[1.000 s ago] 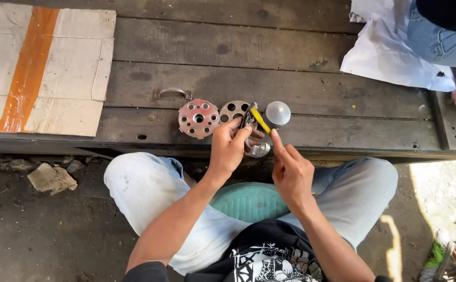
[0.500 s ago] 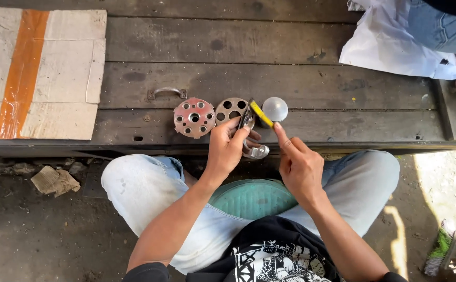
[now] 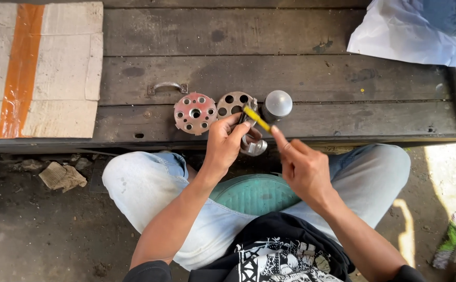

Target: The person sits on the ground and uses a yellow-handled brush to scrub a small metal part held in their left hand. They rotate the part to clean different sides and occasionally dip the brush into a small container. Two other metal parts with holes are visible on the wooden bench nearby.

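Observation:
My left hand (image 3: 227, 142) grips a small shiny metal part (image 3: 252, 147) at the near edge of a dark wooden platform (image 3: 311, 83). My right hand (image 3: 302, 166) holds a thin yellow tool (image 3: 255, 118), its tip against the part by my left fingers. Just beyond lie a reddish metal disc with holes (image 3: 194, 113), a grey perforated disc (image 3: 232, 104) partly hidden by my fingers, and a grey domed cap (image 3: 277, 104).
A flattened cardboard sheet with an orange tape stripe (image 3: 35, 68) lies at the left. A metal handle (image 3: 167, 86) is fixed to the planks. White plastic sheeting (image 3: 405, 36) and another person's jeans sit top right. A green round lid (image 3: 254, 193) lies between my legs.
The view has shifted slightly. My right hand has moved a little up and left toward the part; my left hand keeps its grip.

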